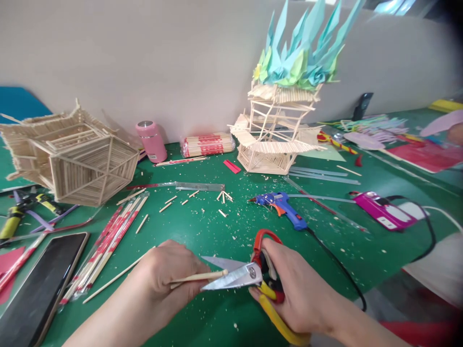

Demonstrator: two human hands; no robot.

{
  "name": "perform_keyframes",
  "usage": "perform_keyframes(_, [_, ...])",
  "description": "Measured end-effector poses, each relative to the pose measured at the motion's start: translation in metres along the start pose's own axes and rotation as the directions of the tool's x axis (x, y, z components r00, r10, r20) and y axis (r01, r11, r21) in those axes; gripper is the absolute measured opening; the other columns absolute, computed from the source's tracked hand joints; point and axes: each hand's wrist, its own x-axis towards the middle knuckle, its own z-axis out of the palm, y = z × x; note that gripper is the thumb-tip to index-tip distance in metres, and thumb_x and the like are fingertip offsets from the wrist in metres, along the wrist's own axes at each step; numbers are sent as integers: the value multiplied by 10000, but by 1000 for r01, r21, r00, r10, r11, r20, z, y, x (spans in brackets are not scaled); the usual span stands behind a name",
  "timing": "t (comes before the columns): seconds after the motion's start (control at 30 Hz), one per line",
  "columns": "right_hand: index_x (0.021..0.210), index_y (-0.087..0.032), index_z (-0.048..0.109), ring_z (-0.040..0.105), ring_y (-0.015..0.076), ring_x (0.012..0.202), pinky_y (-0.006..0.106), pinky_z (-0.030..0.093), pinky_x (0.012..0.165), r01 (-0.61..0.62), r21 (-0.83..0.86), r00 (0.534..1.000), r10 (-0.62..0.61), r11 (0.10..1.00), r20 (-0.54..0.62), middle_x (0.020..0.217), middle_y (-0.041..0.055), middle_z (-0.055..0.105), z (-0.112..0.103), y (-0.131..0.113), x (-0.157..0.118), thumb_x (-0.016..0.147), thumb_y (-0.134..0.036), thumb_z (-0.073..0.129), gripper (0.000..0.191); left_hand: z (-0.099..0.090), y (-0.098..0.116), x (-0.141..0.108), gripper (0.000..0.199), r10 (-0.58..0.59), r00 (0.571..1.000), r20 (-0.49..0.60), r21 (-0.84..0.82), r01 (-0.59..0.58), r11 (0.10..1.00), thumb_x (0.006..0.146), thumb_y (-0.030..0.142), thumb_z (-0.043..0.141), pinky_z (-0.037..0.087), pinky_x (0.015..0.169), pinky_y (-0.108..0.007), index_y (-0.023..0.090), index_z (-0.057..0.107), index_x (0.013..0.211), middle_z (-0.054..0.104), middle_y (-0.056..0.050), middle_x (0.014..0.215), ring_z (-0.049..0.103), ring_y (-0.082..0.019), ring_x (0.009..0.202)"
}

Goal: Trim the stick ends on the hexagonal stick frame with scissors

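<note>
A smooth green tabletop (pixel 217 231) fills much of the frame, scattered with short pale wooden offcuts (pixel 165 207). Over at the left sits a faceted model of pale wooden sticks (pixel 108 168). At upper centre, a clear-wrapped bundle of wooden sticks (pixel 208 145) lies between a pink cylindrical bottle (pixel 152 142) and a wooden-stick tower (pixel 285 95). Right of centre rests a blue plastic glue gun (pixel 289 208); a flat black phone (pixel 43 289) lies at lower left.
</note>
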Motion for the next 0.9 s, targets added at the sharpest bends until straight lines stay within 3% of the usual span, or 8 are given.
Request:
perform_keyframes(0.1, [712, -264, 211, 363, 130, 501, 265, 234, 451, 18, -4, 1000, -18, 1000, 11, 622, -43, 434, 3, 4, -1, 569, -171, 539, 369, 2, -1, -2, 213, 51, 998, -49, 35, -49, 998, 860, 147, 483, 388, 588, -266, 193, 691, 857, 701, -26, 667, 587, -150, 597])
perform_keyframes(0.3, [706, -266, 175, 320, 117, 464, 262, 190, 438, 41, -10, 999, -41, 999, 0, 574, -70, 373, 6, 11, -4, 526, -135, 496, 390, 0, 3, 2, 194, 71, 996, -47, 99, -66, 993, 836, 120, 501, 398, 543, -259, 150, 691, 814, 706, -46, 640, 595, -159, 565])
perform_keyframes(0.4, [710, -265, 188, 339, 126, 482, 263, 208, 445, 34, -19, 999, -34, 999, 1, 592, -58, 396, 4, 12, -4, 535, -143, 506, 383, 1, 0, 1, 184, 70, 996, -47, 98, -65, 993, 834, 116, 506, 394, 551, -256, 167, 683, 816, 707, -40, 657, 592, -155, 576])
perform_keyframes(0.57, [735, -257, 246, 414, 155, 561, 285, 298, 492, -6, -43, 999, 8, 999, 36, 687, -10, 472, -3, 5, -3, 622, -196, 550, 330, 6, -5, -3, 223, 181, 977, -112, 146, -164, 976, 837, 108, 478, 374, 551, -266, 211, 656, 923, 670, -17, 652, 539, -150, 551])
perform_keyframes(0.67, [746, -257, 245, 412, 154, 557, 286, 298, 489, -5, -37, 999, 7, 999, 51, 686, -10, 473, -5, 1, -2, 661, -220, 545, 314, 5, -4, -5, 292, 192, 978, -85, 207, -171, 963, 803, 42, 463, 394, 565, -270, 209, 628, 977, 673, -26, 698, 558, -161, 585])
perform_keyframes(0.9, [723, -268, 167, 328, 129, 491, 267, 210, 444, 27, -44, 999, -26, 999, 19, 604, -44, 415, -1, 1, -6, 577, -179, 513, 386, 5, -6, -11, 343, 184, 982, -38, 241, -170, 956, 822, 42, 484, 420, 629, -294, 222, 567, 1102, 673, -32, 796, 573, -175, 668])
